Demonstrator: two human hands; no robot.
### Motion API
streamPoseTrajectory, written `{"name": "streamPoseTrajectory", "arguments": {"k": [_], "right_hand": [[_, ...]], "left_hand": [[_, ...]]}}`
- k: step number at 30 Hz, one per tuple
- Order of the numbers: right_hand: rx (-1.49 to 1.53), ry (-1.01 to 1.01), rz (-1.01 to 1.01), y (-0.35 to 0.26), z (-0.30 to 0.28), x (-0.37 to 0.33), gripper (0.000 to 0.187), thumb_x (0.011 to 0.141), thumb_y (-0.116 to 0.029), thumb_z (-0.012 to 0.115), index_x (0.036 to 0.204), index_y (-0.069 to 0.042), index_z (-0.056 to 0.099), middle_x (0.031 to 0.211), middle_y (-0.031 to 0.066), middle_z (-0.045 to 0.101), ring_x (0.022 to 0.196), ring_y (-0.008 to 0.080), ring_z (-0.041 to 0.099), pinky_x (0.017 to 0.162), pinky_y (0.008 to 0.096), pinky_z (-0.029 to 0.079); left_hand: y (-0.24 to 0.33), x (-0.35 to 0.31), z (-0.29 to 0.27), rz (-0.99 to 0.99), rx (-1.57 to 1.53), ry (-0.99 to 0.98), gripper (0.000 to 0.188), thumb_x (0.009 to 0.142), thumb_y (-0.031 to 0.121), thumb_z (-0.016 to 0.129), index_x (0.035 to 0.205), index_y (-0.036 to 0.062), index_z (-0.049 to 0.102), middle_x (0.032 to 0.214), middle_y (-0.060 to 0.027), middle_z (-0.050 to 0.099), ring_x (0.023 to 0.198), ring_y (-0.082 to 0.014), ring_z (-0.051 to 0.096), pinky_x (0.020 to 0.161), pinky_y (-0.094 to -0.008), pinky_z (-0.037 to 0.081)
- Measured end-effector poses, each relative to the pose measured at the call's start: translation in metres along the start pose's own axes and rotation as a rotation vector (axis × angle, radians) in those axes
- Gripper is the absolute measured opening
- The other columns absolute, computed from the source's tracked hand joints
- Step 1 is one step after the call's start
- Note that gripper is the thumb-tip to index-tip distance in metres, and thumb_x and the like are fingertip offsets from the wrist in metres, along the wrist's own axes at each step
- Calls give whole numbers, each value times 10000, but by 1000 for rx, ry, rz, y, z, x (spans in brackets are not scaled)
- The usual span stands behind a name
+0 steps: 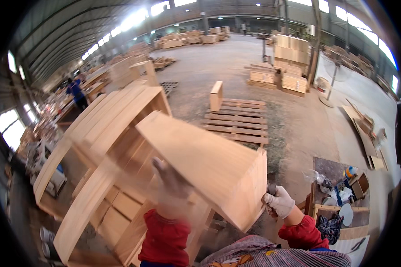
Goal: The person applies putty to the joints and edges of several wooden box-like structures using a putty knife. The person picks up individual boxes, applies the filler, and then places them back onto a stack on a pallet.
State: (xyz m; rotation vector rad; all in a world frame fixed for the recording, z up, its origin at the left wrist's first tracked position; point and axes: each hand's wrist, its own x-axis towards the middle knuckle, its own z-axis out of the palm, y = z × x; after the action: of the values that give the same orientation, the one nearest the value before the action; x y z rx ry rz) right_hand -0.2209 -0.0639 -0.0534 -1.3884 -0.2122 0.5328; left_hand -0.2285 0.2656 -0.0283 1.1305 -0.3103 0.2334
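A light wooden box (205,147), shaped like a drawer, is tilted in front of me, with its broad side uppermost. Beside its lower left side is my left hand (169,180), in a pale glove and smeared by motion; whether it touches the box cannot be told. At the box's right edge, my gloved right hand (280,202) is closed, with a small dark thing showing at its fingers. What that thing is stays unclear. Left of the box stand large wooden frames (120,111) with curved rails and open compartments.
Ahead lies a slatted pallet (236,122) with a wooden piece (216,95) upright on its far left corner. A cluttered bench (341,213) is at my right. Stacked boards (292,53) and a standing fan (329,89) are farther off. Another person (77,94) stands at the far left.
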Motion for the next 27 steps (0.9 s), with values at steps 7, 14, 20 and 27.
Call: {"name": "streamPoseTrajectory", "arguments": {"k": [7, 14, 20, 27], "right_hand": [[47, 41, -44, 13, 49, -11, 285, 863, -293, 694, 913, -30, 597, 610, -1, 555, 451, 67, 487, 408, 212, 388], [119, -11, -66, 22, 64, -24, 308, 907, -267, 621, 1031, 5, 550, 616, 14, 534, 488, 90, 514, 487, 258, 475], [577, 419, 233, 89, -8, 5, 226, 921, -233, 604, 1109, -141, 519, 806, 58, 577, 556, 183, 545, 445, 331, 448], [469, 436, -15, 81, 15, -59, 498, 913, -75, 509, 1389, -134, 375, 955, 75, 555, 622, 212, 557, 501, 356, 479]], "left_hand": [[-33, -127, 54, -55, 422, -257, 723, 863, 262, 675, 1422, -3, 298, 1412, -126, 397, 1259, -202, 412, 1028, -352, 354], [-53, -157, 95, -303, 352, 298, 252, 914, 124, 586, 1109, -36, 604, 998, -61, 656, 904, -146, 616, 793, -276, 495], [-23, -105, 99, 56, 345, 274, 275, 882, 116, 616, 1096, -54, 581, 991, -109, 649, 885, -158, 629, 768, -272, 509], [28, -18, 83, -82, 53, 342, 404, 887, 249, 650, 1127, -63, 558, 1027, -89, 624, 921, -131, 606, 807, -266, 512]]}}
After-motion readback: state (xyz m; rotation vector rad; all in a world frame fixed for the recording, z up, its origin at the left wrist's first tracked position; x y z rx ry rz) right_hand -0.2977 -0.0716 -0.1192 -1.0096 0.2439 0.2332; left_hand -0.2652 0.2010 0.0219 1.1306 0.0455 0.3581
